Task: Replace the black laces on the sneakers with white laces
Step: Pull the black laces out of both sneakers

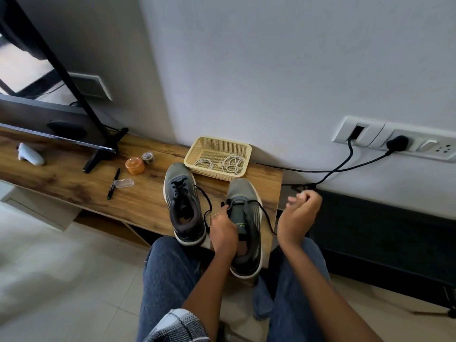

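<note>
Now my left hand (223,233) pinching the right sneaker (245,228) by its tongue on the wooden shelf (74,183), my right hand (299,215) raised, fingers curled round its black lace (265,215), left sneaker (183,203) beside, white laces (230,164) in the basket (197,150) behind

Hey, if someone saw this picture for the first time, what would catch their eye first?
Two grey sneakers on the wooden shelf: the left sneaker is fully laced in black, and the left hand holds the right sneaker. The right hand pulls its black lace out sideways. Behind them, a yellow basket holds coiled white laces.
</note>
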A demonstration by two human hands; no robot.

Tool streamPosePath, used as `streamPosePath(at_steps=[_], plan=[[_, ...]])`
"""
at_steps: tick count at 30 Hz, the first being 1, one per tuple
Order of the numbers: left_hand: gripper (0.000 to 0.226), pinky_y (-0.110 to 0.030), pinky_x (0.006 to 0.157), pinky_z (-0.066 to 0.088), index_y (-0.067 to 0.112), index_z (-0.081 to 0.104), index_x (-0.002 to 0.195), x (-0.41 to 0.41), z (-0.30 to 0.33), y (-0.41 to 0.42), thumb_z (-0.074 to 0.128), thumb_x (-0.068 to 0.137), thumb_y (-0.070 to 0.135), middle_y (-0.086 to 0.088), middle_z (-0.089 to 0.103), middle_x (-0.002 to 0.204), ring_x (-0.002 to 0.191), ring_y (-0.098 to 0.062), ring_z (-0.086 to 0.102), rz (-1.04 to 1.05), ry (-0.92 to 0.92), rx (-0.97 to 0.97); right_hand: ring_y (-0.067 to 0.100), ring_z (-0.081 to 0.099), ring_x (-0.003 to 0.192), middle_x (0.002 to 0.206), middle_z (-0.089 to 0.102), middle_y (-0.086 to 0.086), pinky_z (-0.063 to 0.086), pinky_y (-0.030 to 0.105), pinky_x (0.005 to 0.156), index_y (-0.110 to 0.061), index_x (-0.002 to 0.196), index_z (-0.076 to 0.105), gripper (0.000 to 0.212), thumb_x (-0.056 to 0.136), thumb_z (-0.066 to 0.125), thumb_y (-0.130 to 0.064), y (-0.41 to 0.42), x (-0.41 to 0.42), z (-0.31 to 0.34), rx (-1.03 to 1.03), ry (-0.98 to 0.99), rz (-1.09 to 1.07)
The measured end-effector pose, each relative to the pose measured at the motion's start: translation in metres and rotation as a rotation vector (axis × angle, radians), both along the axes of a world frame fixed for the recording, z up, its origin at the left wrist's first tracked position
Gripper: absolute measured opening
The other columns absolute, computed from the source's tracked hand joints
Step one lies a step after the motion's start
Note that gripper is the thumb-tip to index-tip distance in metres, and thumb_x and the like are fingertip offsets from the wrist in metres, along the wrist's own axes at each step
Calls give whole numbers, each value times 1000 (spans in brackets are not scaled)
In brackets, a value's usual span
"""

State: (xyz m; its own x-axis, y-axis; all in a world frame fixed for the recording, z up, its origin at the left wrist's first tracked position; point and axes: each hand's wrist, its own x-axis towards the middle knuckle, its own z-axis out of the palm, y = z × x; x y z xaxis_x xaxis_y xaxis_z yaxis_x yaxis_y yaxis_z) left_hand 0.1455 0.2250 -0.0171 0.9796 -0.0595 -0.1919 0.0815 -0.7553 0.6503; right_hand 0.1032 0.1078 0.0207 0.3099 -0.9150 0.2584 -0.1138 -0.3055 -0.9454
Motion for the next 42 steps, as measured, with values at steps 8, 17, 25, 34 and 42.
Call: streamPosePath(at_steps=[8, 17, 25, 34, 42], plan=[[44, -40, 79, 49, 24, 47, 139, -3, -1, -3, 39, 97, 12, -11, 62, 112, 98, -28, 59, -36, -25, -10, 21, 55, 99, 105, 60, 5, 38, 23, 73, -12, 102, 61, 18, 98, 44, -11, -15, 13, -15, -120, 504, 494], [25, -46, 84, 51, 20, 71, 92, 17, -5, -7, 79, 69, 20, 0, 70, 93, 87, -25, 63, -282, -479, 269, 27, 44, 121, 127, 54, 5, 40, 43, 95, -15, 125, 53, 34, 97, 44, -32, 14, 12, -26, -174, 909, 574], [20, -46, 115, 17, 21, 67, 107, 35, -4, -24, 58, 89, 22, 0, 68, 101, 113, -22, 52, -505, -430, 531, 22, 59, 96, 102, 62, 4, 40, 29, 69, -15, 106, 63, 35, 94, 47, -43, 25, 2, -29, -88, 830, 555], [13, -40, 106, 27, 25, 62, 101, 42, -6, -27, 53, 93, 21, 3, 67, 89, 101, -19, 57, -489, -423, 616, 25, 58, 78, 81, 62, 8, 38, 31, 61, -8, 80, 62, 39, 93, 47, -41, 26, 5, -42, -153, 815, 570], [20, -43, 102, 25, 18, 53, 114, 49, -12, -28, 43, 97, 19, -1, 56, 113, 114, -23, 40, -532, -355, 534, 22, 55, 70, 71, 59, 5, 38, 32, 58, -12, 69, 56, 34, 91, 48, -37, 25, 5, -45, -86, 760, 588]])
